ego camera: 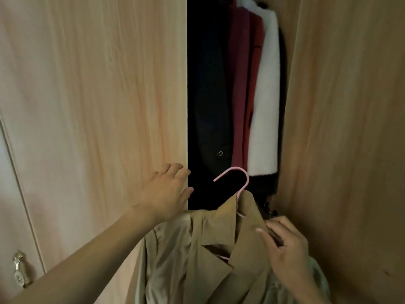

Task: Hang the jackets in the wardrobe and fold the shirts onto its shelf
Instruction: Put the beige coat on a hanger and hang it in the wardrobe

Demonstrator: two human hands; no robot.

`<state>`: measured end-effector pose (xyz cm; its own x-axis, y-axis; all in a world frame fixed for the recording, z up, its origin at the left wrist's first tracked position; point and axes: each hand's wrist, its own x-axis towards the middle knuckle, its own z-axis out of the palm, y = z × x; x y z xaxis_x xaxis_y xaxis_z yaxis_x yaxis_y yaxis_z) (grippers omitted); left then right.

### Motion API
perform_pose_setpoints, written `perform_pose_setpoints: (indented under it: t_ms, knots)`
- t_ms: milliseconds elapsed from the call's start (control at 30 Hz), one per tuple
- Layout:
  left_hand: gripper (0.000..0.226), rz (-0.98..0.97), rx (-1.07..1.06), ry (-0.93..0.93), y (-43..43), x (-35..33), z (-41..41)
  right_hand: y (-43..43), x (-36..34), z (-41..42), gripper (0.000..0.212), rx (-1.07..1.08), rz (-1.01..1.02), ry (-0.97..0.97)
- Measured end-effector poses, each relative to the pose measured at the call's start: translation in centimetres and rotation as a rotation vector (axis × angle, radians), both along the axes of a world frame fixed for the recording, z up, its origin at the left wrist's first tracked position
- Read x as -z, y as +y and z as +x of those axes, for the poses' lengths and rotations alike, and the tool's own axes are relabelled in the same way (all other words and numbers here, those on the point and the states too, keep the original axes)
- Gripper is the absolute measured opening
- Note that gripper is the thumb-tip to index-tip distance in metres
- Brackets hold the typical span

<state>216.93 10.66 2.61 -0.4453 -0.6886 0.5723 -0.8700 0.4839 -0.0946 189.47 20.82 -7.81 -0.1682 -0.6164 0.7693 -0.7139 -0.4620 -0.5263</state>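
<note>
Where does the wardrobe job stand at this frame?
Done: a black coat, red coat and white fleecy coat already hang inside. In hand: the right hand grips a tan jacket on a pink hanger, not yet hooked; the left hand rests on the edge of the pale wooden door. Left: hanging it; no shirts or shelf show.

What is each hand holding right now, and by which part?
The right hand grips the tan jacket at its shoulder, beside the pink hanger. The left hand holds nothing; it rests on the edge of the wardrobe door.
</note>
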Motion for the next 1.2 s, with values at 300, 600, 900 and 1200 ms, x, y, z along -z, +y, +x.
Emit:
perform_pose_setpoints:
  t_ms: [300,600,900,1200]
  knots:
    - [0.064,-0.147,-0.265,-0.485,-5.7,-3.0,-4.4,-7.2,-1.1,-3.2,0.014,-0.099,-0.009,0.053]
    - [0.066,-0.096,-0.549,-0.777,-6.2,-3.6,-6.0,-12.6,-1.1,-4.9,0.015,-0.265,-0.131,0.066]
    - [0.053,-0.080,-0.576,-0.720,-2.9,-3.9,-7.8,-12.7,1.1,-5.4,0.035,-0.389,-0.144,0.028]
    - [0.061,-0.133,-0.472,-0.768,4.6,-3.3,-5.6,-7.0,-0.2,-3.8,0.028,-0.497,-0.182,0.021]
